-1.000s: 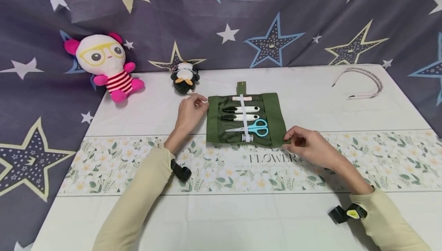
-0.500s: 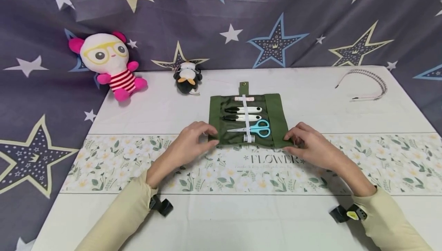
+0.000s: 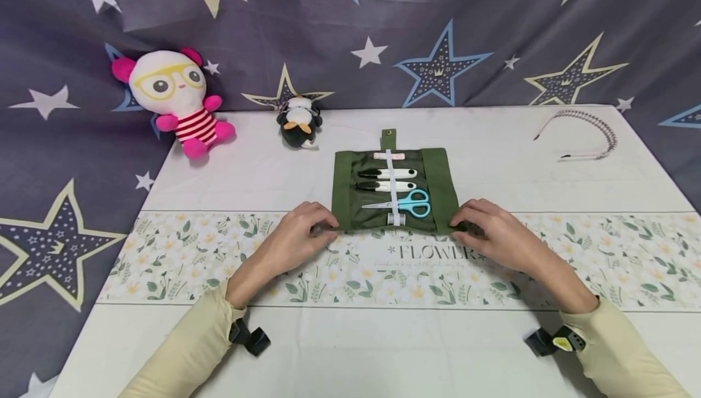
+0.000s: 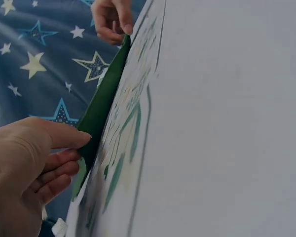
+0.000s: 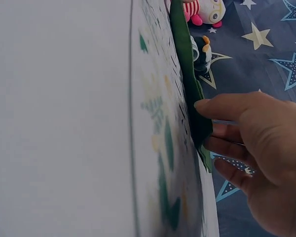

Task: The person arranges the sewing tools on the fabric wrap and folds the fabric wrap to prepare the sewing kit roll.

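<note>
A green fabric roll-up pouch lies spread out on the table, its snap tab pointing to the back. A white elastic strap crosses its middle and holds blue-handled scissors, two white-and-black tools, a small spool and a pale pink strip. My left hand pinches the pouch's near left corner. At the near right corner, my right hand grips the fabric between thumb and fingers. Both wrist views show the thumb on the green edge, which is raised slightly.
A pink-and-white plush toy sits at the back left, with a small penguin plush to its right. A headband lies at the back right. A star-patterned curtain hangs behind the white table.
My left hand has come from the pouch's upper left side to its near left corner and taken hold there. The right hand stays at its corner. The view has shifted slightly.
</note>
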### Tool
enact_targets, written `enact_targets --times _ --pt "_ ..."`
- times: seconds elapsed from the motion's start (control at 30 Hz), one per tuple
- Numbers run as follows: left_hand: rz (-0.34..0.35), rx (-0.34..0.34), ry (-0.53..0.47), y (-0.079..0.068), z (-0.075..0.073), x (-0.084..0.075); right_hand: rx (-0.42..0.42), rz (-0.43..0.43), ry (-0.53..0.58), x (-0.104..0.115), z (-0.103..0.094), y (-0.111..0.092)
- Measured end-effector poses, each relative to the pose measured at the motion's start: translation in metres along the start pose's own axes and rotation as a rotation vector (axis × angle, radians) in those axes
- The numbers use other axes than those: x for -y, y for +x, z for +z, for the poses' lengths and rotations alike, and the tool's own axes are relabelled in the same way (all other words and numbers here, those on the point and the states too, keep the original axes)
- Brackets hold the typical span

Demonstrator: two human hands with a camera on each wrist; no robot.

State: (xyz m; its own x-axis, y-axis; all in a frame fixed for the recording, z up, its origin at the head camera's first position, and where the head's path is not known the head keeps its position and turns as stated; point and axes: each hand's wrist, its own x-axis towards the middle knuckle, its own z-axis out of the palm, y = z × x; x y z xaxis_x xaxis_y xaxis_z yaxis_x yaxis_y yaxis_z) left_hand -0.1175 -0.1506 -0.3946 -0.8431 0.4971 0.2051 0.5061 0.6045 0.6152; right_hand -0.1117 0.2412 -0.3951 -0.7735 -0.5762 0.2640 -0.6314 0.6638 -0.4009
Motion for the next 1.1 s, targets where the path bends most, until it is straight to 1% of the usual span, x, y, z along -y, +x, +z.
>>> enact_targets --times 0.17,0.27,0.5,0.63,0.77,1.1 --pt "0.028 -0.009 0.014 -0.002 0.002 0.004 -0.040 -0.051 -0.028 -0.004 0.002 -0.001" --pt "0.038 -0.018 0.020 -0.002 0.002 0.006 -0.057 -0.069 -0.020 -0.005 0.002 -0.001" --pt "0.039 -0.036 0.021 -0.001 0.002 0.008 -0.077 -0.046 0.002 -0.006 0.001 -0.001" --pt "0.028 -0.041 0.017 0.000 0.002 0.008 -0.083 -0.021 0.004 -0.006 0.002 -0.001" --pt "-0.006 -0.047 0.005 0.001 0.003 0.009 -0.088 -0.004 0.022 -0.007 0.004 0.001" --pt "-0.035 -0.060 -0.040 0.007 0.004 0.011 -0.128 -0.030 0.032 -0.013 0.007 0.006"
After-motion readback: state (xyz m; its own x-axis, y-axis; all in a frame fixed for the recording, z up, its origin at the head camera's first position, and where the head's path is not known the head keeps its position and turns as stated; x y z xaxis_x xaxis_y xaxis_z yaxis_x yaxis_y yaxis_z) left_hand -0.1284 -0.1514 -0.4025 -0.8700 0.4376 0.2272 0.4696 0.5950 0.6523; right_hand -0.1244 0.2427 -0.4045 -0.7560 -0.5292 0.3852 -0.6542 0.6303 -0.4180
